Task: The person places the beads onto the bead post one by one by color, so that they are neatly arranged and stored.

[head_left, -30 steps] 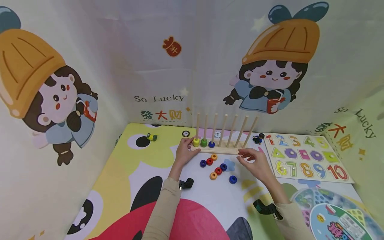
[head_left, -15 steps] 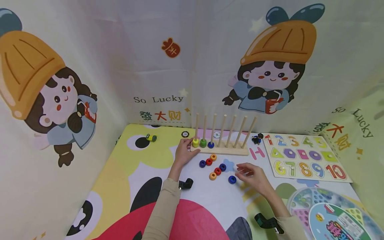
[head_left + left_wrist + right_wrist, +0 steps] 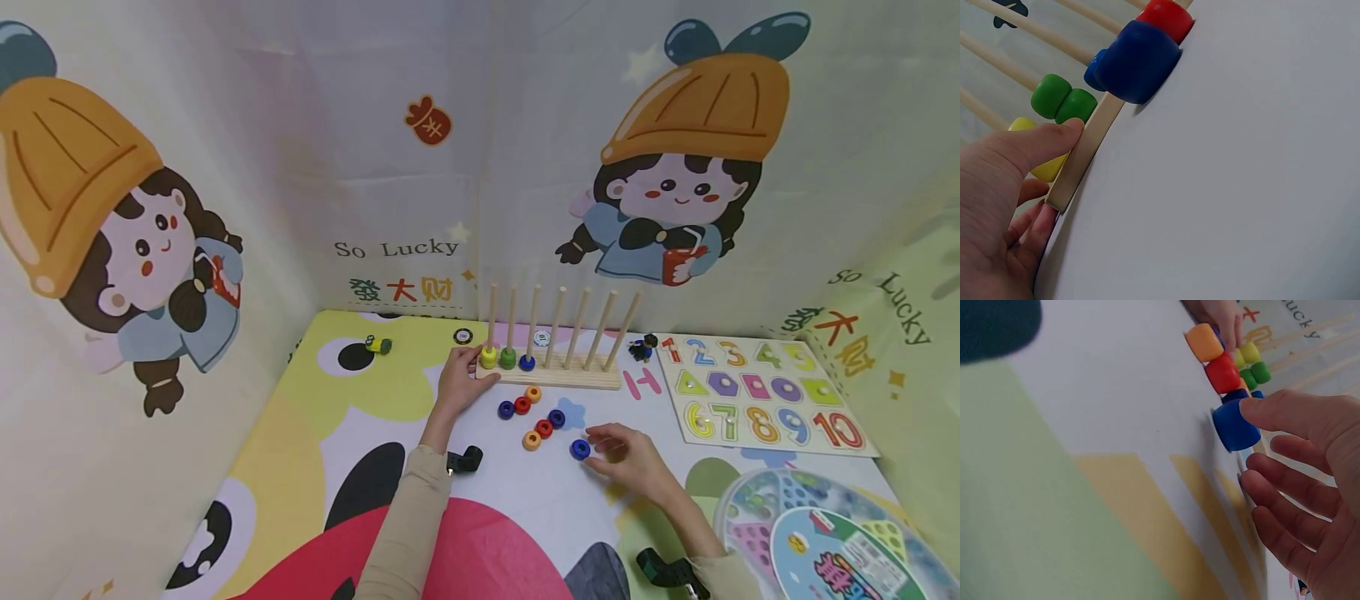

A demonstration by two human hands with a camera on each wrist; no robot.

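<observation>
Down came the right hand [image 3: 633,461] from the right end of the peg board [image 3: 555,377], dropping toward the lower middle of the frame until its fingers [image 3: 1275,412] met the loose blue ring [image 3: 580,449] lying on the table [image 3: 517,508]. That put the ring within its grasp, though it was not yet lifted. Through that whole second the left hand [image 3: 459,381] stayed on the left end of the board, steadying it.

The right wrist view showed what the head view blurred: one fingertip touched the ring's top edge, the other fingers were spread apart below it, and nothing was clamped. The left wrist view showed the thumb [image 3: 1041,140] pressed on the board's front edge beside the yellow ring [image 3: 1044,164] and green ring [image 3: 1063,103], with the other fingers curled round its corner.
</observation>
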